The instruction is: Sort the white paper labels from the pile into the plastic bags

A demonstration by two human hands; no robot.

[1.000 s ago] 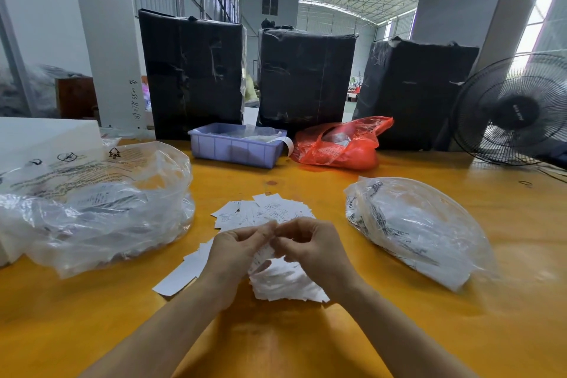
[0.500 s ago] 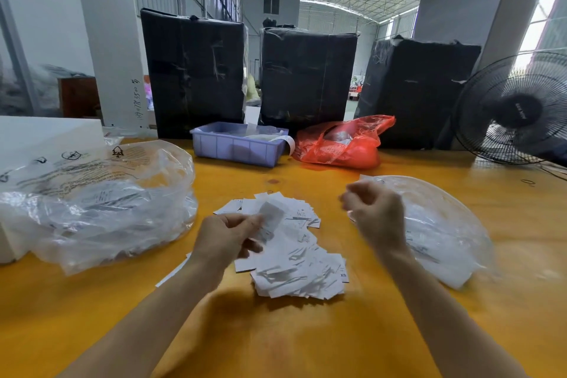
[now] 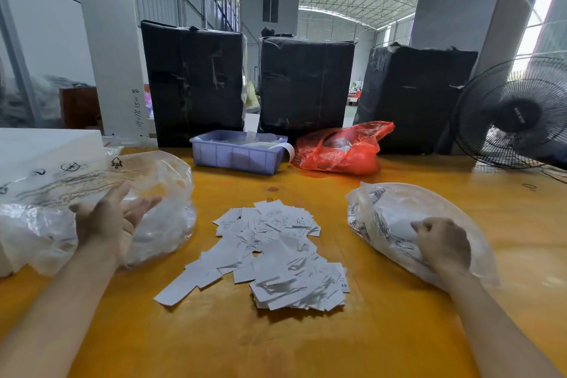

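The left hand (image 3: 113, 224) lies open, fingers spread, at the mouth of the left bag (image 3: 92, 202), holding nothing. The right hand (image 3: 443, 250) is curled at the right bag (image 3: 399, 218); whether it pinches a label I cannot tell. This looks like the drop-off step. Next, both hands must return to the pile of labels (image 3: 270, 255) between them. One label near the right wrist reads "XS".

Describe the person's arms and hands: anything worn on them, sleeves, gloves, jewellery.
Both arms are bare along their whole visible length, with no sleeve edge in the picture. The left hand and the right hand wear no gloves. No watch, bracelet or ring shows on either wrist or on the fingers that can be seen.
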